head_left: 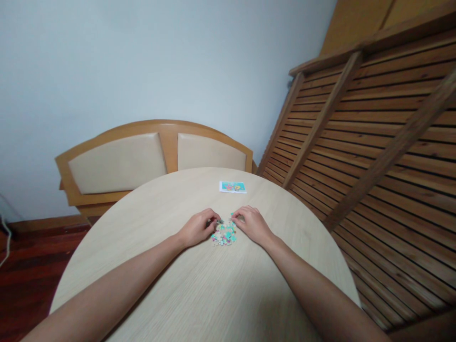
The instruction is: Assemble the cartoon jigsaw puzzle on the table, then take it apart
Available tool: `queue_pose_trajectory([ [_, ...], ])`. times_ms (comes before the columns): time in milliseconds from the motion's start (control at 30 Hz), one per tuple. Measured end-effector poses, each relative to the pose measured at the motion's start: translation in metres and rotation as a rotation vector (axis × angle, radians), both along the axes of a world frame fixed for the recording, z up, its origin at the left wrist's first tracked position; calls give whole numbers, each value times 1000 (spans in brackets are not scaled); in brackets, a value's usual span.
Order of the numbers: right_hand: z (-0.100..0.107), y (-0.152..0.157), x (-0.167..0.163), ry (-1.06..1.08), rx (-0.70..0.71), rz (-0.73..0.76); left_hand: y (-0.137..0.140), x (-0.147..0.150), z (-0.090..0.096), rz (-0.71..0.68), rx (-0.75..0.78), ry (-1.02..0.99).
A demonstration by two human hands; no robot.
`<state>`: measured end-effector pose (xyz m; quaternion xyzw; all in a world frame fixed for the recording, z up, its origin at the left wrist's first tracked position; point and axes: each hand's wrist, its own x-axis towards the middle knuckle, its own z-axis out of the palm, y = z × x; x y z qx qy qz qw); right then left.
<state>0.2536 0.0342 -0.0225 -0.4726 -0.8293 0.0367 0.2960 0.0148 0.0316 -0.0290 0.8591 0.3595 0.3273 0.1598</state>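
Observation:
A small pile of jigsaw puzzle pieces (224, 236), turquoise, pink and pale, lies on the round table between my two hands. My left hand (200, 228) curls in from the left side, its fingertips pinched on a small puzzle piece at the pile's upper left edge. From the right, my right hand (253, 224) reaches to the pile's upper right edge, with thumb and forefinger closed on another puzzle piece. Both pieces are tiny and partly covered by the fingers. Beyond the hands lies a turquoise picture card (233, 187) with cartoon figures.
The round pale wooden table (149, 275) fills the middle. A headboard with cream panels (117, 164) stands behind it against the white wall (153, 61). On the right leans a large slatted wooden frame (374, 156). Dark red flooring (35, 256) shows at left.

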Motion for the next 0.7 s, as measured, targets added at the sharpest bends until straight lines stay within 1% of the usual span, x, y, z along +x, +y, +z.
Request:
queue_pose_trajectory([
  [133,-3,1,0,-86,-6,-32,0,0,0,-5,-8,-3],
  [267,-3,1,-1,-114,-22,-12,0,0,0,-13,-21,-15],
  [367,-2,-1,-2,-67,-14,18,-1,1,0,-15,-33,-33],
  [500,-1,-7,-9,37,-14,110,-3,3,1,-24,-62,-82],
  [700,0,-13,-20,82,-35,170,-3,9,-2,-35,-104,-178],
])
